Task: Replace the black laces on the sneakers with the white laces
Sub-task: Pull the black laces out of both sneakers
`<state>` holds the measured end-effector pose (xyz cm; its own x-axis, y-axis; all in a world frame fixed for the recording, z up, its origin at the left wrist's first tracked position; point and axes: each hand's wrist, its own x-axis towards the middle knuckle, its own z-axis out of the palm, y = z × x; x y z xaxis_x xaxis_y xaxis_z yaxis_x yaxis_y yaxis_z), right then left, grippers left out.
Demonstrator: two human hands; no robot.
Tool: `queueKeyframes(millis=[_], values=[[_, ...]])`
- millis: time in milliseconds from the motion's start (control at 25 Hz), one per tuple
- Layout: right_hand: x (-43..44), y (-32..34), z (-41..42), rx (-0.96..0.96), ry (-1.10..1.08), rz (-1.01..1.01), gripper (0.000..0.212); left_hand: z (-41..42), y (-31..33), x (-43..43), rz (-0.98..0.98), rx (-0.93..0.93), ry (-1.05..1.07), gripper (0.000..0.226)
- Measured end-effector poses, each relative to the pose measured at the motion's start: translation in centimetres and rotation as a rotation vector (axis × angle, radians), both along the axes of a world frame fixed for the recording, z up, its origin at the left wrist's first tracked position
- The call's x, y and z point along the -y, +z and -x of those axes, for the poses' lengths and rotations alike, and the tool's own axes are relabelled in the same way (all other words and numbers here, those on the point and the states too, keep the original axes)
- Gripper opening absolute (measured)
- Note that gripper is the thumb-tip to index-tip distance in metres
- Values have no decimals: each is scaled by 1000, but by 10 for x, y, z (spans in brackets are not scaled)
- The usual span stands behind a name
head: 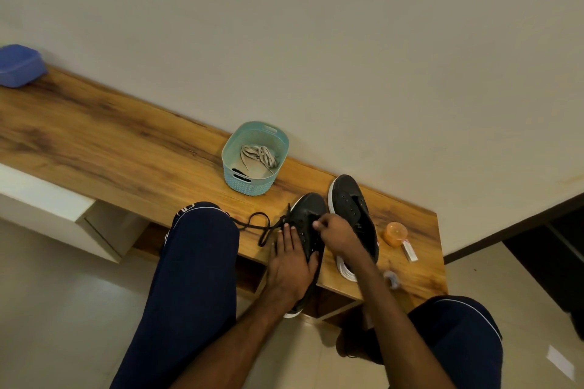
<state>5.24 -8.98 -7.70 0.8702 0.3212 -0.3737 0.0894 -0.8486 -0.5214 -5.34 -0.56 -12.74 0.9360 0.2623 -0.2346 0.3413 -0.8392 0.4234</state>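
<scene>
Two black sneakers with white soles lie on the wooden bench (126,148). My left hand (292,262) lies over the left side of the near sneaker (308,218), thumb on its top, holding it steady. My right hand (336,232) pinches the black lace at the eyelets of that sneaker. A loose length of the black lace (259,224) trails off to the left over the bench. The far sneaker (350,199) has bare eyelets. White laces (259,156) lie coiled in a light blue basket (251,181) behind the shoes.
An orange round container (395,234) and a small white box (410,251) sit right of the shoes, with a small pale object (392,278) near the bench's front edge. A blue tub (19,65) stands far left. My knees flank the bench; a wall runs behind it.
</scene>
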Motion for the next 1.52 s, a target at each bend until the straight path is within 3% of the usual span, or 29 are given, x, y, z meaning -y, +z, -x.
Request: queueKeyframes(millis=[80, 160, 200, 240, 320, 360, 480, 720, 800, 880, 960, 1040, 1080, 1240, 1360, 1520], values=[[18, 30, 4, -128, -29, -344, 13, -1, 0, 2, -26, -20, 21, 77], [50, 57, 6, -205, 16, -521, 12, -4, -2, 2, -22, -39, 23, 78], [66, 64, 4, -222, 79, -456, 12, -5, -3, 2, -24, -49, 20, 78], [77, 67, 0, -211, 169, -236, 11, -5, -4, 3, -29, -57, 18, 78], [79, 55, -8, -51, 310, 323, 5, -7, -3, 3, -25, -53, 21, 79], [71, 43, -10, 81, 280, 419, 8, -7, -3, 4, -17, -51, 20, 79], [24, 11, 2, 204, 192, 219, 21, -6, -4, 4, -2, -61, 16, 78], [3, -7, 10, 158, 73, 231, 8, -8, -2, 3, 0, -72, 15, 78], [10, 10, 14, 24, 27, -6, 11, -7, -2, 4, -10, -77, 14, 79], [21, 36, 26, -70, -103, -419, 15, -6, -4, 3, -23, -75, 20, 79], [42, 58, 36, -85, -275, -778, 19, -7, -5, 3, -29, -67, 19, 79], [65, 64, 38, -84, -402, -989, 21, -6, -5, 4, -34, -63, 23, 79], [73, 62, 37, -39, -426, -946, 20, -6, -5, 4, -31, -63, 29, 79], [64, 32, 29, 290, -217, -102, 9, -7, -5, 5, -19, -59, 30, 79], [28, 8, 30, 408, -43, 76, 35, -7, -5, 5, -14, -56, 23, 79], [2, -14, 29, 341, 21, 340, 29, -4, -5, 4, -10, -60, 8, 78]])
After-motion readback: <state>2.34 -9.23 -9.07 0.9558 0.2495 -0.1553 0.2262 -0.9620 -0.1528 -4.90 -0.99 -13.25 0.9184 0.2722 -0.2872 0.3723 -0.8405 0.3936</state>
